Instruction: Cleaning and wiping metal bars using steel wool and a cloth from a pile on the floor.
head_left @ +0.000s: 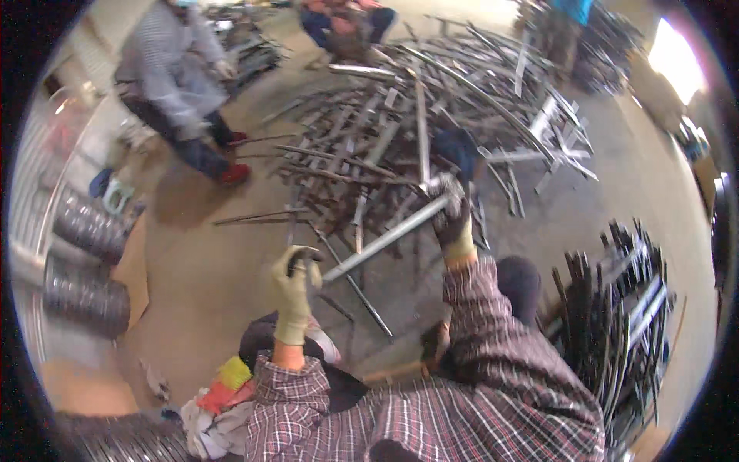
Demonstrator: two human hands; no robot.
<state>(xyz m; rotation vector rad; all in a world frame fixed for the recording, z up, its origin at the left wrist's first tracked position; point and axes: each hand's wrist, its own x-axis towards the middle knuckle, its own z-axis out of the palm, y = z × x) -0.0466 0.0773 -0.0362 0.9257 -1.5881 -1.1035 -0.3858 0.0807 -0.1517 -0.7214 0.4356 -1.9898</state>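
Note:
My right hand, in a pale glove with a dark, worn palm, is closed round the upper end of a long grey metal strip. The strip slants down to the left, and its lower end comes close to my left hand. That hand wears a pale yellow glove, its fingers curled in around something dark and curved, too small and blurred to name. Beyond my hands spreads a large heap of metal strips on the floor. One loose strip lies below the held one.
Upright dark strips stand bundled at my right. Black coiled rolls sit at the left beside cardboard. A person in grey stands at the far left; others are behind the heap. Crumpled cloths lie near my left forearm.

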